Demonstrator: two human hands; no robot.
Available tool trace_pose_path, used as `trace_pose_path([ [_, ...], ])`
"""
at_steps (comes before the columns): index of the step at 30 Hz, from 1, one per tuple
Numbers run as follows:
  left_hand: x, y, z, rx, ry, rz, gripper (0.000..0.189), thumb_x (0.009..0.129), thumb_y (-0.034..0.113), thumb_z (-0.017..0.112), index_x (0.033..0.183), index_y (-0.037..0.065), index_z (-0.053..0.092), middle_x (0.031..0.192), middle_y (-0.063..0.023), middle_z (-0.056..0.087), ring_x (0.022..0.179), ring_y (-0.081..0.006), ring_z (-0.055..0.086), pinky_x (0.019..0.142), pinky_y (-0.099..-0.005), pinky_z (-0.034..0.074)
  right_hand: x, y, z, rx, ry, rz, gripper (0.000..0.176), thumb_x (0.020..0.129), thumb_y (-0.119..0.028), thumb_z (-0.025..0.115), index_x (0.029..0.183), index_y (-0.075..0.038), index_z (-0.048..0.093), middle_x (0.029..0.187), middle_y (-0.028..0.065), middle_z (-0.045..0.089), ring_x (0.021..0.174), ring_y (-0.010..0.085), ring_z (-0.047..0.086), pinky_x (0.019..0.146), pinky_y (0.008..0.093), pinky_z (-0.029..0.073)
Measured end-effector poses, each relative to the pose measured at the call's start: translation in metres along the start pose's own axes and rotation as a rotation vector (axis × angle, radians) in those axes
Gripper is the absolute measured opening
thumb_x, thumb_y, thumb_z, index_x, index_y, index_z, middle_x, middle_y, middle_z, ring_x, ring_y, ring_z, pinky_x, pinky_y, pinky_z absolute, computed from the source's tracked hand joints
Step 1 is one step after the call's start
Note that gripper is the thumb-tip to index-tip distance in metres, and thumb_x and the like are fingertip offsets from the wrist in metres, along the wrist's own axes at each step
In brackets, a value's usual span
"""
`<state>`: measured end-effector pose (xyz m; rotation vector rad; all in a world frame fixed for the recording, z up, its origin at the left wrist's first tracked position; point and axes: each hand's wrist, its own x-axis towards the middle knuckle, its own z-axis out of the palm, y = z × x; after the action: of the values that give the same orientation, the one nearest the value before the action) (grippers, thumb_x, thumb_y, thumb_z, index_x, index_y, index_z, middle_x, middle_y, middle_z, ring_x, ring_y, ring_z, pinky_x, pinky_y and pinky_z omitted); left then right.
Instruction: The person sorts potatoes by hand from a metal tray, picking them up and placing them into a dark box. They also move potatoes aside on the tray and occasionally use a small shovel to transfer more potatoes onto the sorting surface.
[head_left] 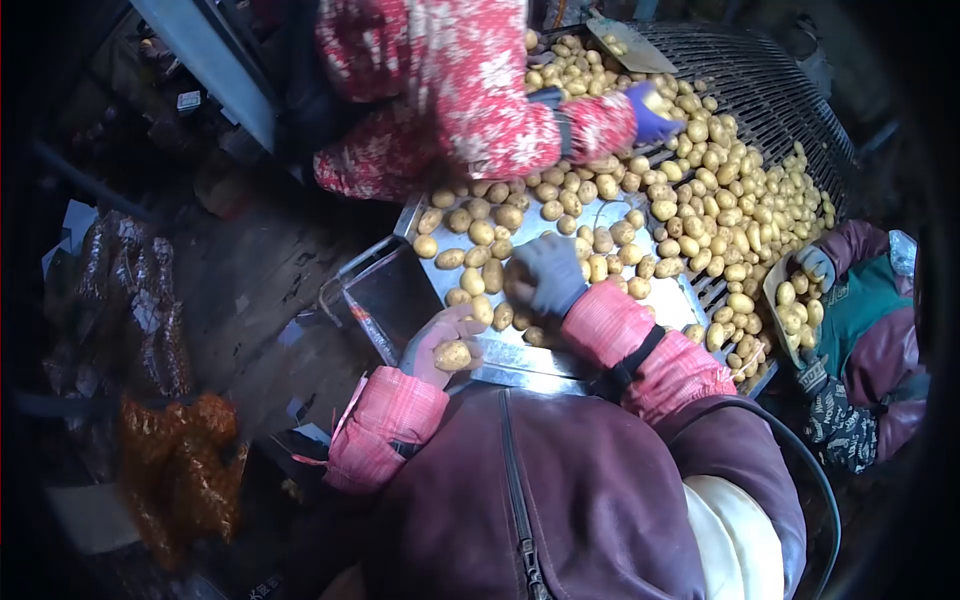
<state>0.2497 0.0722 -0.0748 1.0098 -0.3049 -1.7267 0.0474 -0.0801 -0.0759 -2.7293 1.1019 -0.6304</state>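
Many yellow potatoes (482,233) lie on a metal tray (665,300) in front of me. My left hand (440,345), in a pale pinkish glove, is at the tray's near left edge, closed on a potato (453,356). Over the near middle of the tray is my right hand (550,275) in a grey glove. Its fingers curl down among the potatoes, beside a dark shape at the fingertips that I cannot make out. Both my forearms wear pink sleeves.
Across the tray, a person in a red patterned sleeve (500,100) reaches over the potatoes with a purple glove. At the right, another person holds a scoop (779,300) of potatoes. A slatted metal rack (800,90) stands behind. An orange mesh bag (180,470) lies lower left.
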Motion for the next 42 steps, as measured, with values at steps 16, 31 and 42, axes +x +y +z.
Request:
trace_pose_path([
  [16, 0.021, -0.002, -0.011, 0.018, -0.064, 0.073, 0.045, 0.098, 0.040, 0.046, 0.127, 0.007, 0.054, 0.100, -0.0120, 0.060, 0.075, -0.0244, 0.060, 0.064, -0.0396, 0.051, 0.061, 0.062, 0.064, -0.152, -0.291, -0.035, 0.036, 0.078, -0.025, 0.068, 0.113, -0.020, 0.062, 0.109, 0.0093, 0.057, 0.100, 0.0312, 0.058, 0.081, 0.0455, 0.049],
  [31, 0.035, -0.017, 0.013, -0.192, -0.222, -0.173, 0.060, 0.096, 0.055, 0.038, 0.125, 0.006, 0.055, 0.123, -0.0204, 0.061, 0.104, -0.0403, 0.064, 0.072, -0.0511, 0.056, -0.049, 0.002, -0.071, 0.440, -0.010, -0.037, 0.048, 0.089, -0.034, 0.064, 0.130, -0.009, 0.058, 0.116, 0.0180, 0.062, 0.100, 0.0359, 0.062, 0.082, 0.0444, 0.051],
  [42, 0.065, -0.025, 0.061, -0.150, -0.162, -0.272, 0.052, 0.093, 0.054, 0.050, 0.120, 0.010, 0.058, 0.121, -0.0207, 0.062, 0.105, -0.0428, 0.063, 0.062, -0.0420, 0.055, -0.306, 0.081, -0.131, -0.044, -0.093, 0.816, 0.072, 0.077, -0.031, 0.073, 0.139, -0.008, 0.046, 0.121, 0.0212, 0.055, 0.108, 0.0379, 0.058, 0.089, 0.0451, 0.049],
])
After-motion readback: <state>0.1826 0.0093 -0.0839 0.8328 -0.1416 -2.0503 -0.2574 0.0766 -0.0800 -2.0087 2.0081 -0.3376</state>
